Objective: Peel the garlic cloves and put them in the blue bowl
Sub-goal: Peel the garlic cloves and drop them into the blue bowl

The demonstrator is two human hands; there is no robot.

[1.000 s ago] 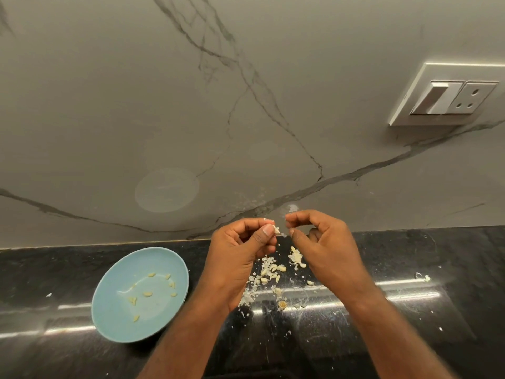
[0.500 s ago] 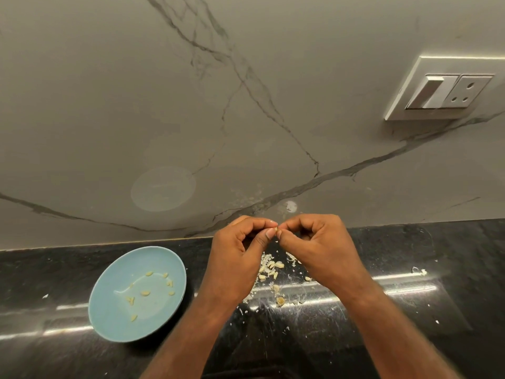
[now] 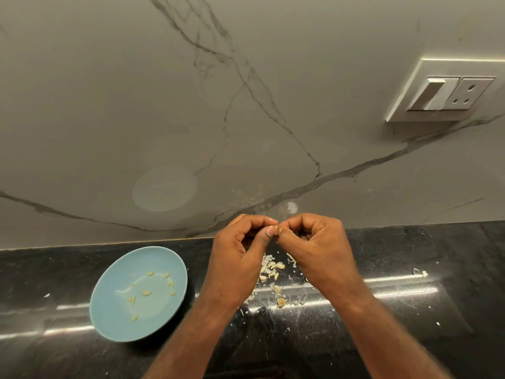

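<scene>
Above the black counter, my left hand (image 3: 240, 253) and my right hand (image 3: 314, 250) meet at the fingertips. Between them both pinch one small garlic clove (image 3: 278, 230), mostly hidden by thumbs and forefingers. Under the hands lies a small heap of unpeeled cloves and papery white skins (image 3: 270, 270). The blue bowl (image 3: 114, 318) sits to the left of my left forearm, with several small peeled cloves (image 3: 146, 292) scattered inside.
The black stone counter (image 3: 410, 310) carries skin flakes around the heap and a scrap at the right (image 3: 420, 273). A grey marbled wall (image 3: 191, 119) rises right behind. A white switch and socket plate (image 3: 448, 91) is on the wall, upper right.
My hands came together: a second ago their fingertips were slightly apart, now both pinch the same clove. The bowl and the heap have stayed put.
</scene>
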